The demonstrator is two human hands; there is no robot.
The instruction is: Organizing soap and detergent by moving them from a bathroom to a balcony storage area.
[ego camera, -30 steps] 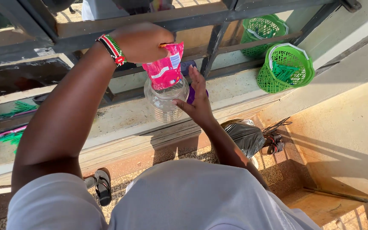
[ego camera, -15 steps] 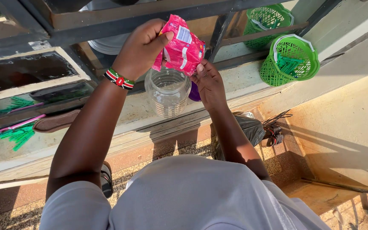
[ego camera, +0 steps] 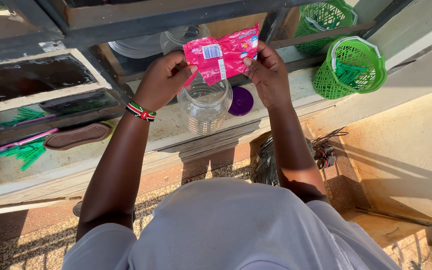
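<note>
Both my hands hold a pink plastic packet [ego camera: 221, 57] stretched flat between them, above a clear plastic jar [ego camera: 205, 106] that stands open on a concrete ledge [ego camera: 276, 105]. My left hand [ego camera: 163, 80], with a beaded wristband, pinches the packet's left end. My right hand [ego camera: 268, 75] grips its right end. The jar's purple lid [ego camera: 241, 101] lies on the ledge just right of the jar.
Two green plastic baskets [ego camera: 358, 67] sit at the ledge's right end under dark metal window bars [ego camera: 151, 20]. A brown sandal [ego camera: 76, 136] and green and pink brushes [ego camera: 18, 150] lie at left. A black bag [ego camera: 268, 162] rests on the floor below.
The packet was tipped over the jar's mouth by my left hand alone. My right hand then took its other end, and both hands lifted and spread it flat above the jar.
</note>
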